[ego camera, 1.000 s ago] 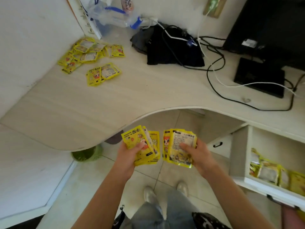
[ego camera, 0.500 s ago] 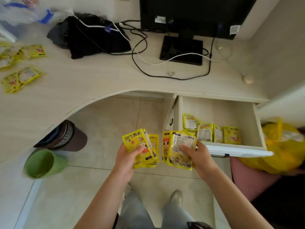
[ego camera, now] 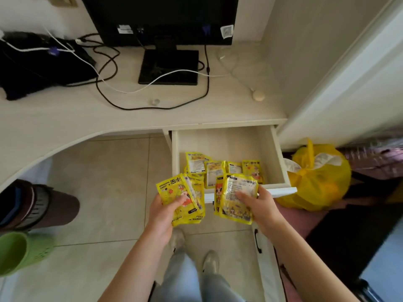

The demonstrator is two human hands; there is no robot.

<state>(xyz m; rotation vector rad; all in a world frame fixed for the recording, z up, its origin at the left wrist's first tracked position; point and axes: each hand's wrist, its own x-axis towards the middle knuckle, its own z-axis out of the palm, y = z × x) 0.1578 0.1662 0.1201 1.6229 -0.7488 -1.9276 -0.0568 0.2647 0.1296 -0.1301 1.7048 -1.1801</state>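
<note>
My left hand [ego camera: 165, 211] grips a fanned stack of yellow hand-warmer packets [ego camera: 189, 192], thumb across the top one. My right hand [ego camera: 259, 205] holds a second stack of the same packets [ego camera: 235, 186], fingers pressed on the front one. Both stacks hover just in front of an open white drawer [ego camera: 281, 158] under the desk. Several more yellow packets [ego camera: 218, 168] lie at the drawer's front; the held stacks hide part of them.
The white desk [ego camera: 65, 118] carries a black monitor [ego camera: 161, 18], black and white cables [ego camera: 152, 79] and a dark bag [ego camera: 32, 68]. A yellow plastic bag [ego camera: 316, 184] sits right of the drawer. A green basket [ego camera: 19, 251] and a brown bin [ego camera: 39, 205] stand on the floor at left.
My view has swung right, from the desk's left end to the open drawer, now straight ahead. Both hands keep their packets in the same hold.
</note>
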